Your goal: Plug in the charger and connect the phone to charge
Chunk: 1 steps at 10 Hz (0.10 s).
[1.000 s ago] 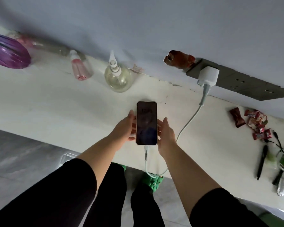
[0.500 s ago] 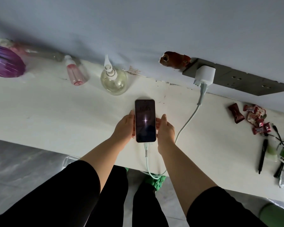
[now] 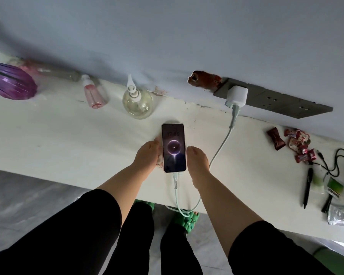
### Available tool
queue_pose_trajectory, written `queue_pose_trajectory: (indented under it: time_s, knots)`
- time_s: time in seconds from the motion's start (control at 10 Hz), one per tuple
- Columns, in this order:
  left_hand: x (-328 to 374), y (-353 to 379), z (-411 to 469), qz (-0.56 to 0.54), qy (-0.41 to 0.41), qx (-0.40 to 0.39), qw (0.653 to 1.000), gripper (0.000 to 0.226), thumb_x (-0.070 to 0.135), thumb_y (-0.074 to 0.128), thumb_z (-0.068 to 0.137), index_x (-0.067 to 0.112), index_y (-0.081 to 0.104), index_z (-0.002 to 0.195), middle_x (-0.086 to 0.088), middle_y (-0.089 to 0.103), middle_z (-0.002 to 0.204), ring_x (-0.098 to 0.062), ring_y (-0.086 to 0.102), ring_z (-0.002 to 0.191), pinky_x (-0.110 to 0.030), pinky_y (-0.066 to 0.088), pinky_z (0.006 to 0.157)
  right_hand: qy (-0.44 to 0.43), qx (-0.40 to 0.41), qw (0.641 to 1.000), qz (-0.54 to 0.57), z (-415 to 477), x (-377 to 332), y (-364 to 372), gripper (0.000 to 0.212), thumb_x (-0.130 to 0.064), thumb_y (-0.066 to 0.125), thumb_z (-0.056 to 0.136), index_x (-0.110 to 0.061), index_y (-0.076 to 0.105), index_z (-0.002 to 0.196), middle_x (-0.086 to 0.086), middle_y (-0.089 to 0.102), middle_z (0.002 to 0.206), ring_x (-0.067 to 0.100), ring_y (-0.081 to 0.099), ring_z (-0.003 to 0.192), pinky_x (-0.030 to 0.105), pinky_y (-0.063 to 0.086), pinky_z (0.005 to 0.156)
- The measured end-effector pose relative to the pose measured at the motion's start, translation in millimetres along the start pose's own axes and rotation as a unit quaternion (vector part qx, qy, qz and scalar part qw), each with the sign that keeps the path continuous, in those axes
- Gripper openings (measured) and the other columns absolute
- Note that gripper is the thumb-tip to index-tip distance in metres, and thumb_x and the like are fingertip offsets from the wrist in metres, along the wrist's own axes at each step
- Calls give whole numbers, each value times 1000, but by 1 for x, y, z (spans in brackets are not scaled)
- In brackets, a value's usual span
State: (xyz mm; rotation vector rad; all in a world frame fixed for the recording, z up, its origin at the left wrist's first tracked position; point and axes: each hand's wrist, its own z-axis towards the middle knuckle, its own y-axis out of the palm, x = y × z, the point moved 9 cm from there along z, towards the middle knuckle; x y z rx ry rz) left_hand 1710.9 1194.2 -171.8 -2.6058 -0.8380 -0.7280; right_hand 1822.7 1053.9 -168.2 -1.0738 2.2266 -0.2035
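The phone (image 3: 174, 147) now shows a charging ring. It lies on the table (image 3: 68, 139), its cable (image 3: 220, 147) running to the plugged-in charger (image 3: 237, 95). The left hand (image 3: 147, 153) and right hand (image 3: 197, 159) flank it, fingers (image 3: 157, 141) at its edges, grip unclear.

The phone (image 3: 174, 147) lies on the bench (image 3: 68, 139) between the left fingers (image 3: 156, 142) and the right fingers (image 3: 191, 150), each set along one long edge. The cable (image 3: 220, 147) leaves the phone's near end, loops over the bench's near edge, then runs past the right of the right fingers to the charger (image 3: 237, 95). The charger sits in a socket strip (image 3: 276, 101) on the wall (image 3: 167, 36), beyond and to the right. Beyond the left fingers stands a pump bottle (image 3: 137, 101), with a spray bottle (image 3: 92, 95) farther left. Well right of the right fingers lie sweets (image 3: 298, 143), with pens (image 3: 307, 188) nearer than them.
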Motion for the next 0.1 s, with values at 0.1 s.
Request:
queue_pose_trajectory:
  time_s: [0.1]
  knots:
    - [7, -16, -12, 127, 23, 42, 991, 37, 26, 36, 95, -6, 56, 99, -10, 57, 77, -21, 48, 66, -28, 35, 57, -13, -47, 998, -51, -14, -5, 0, 28, -25, 42, 92, -19, 61, 112, 4, 56, 106, 23, 56, 89, 27, 40, 71]
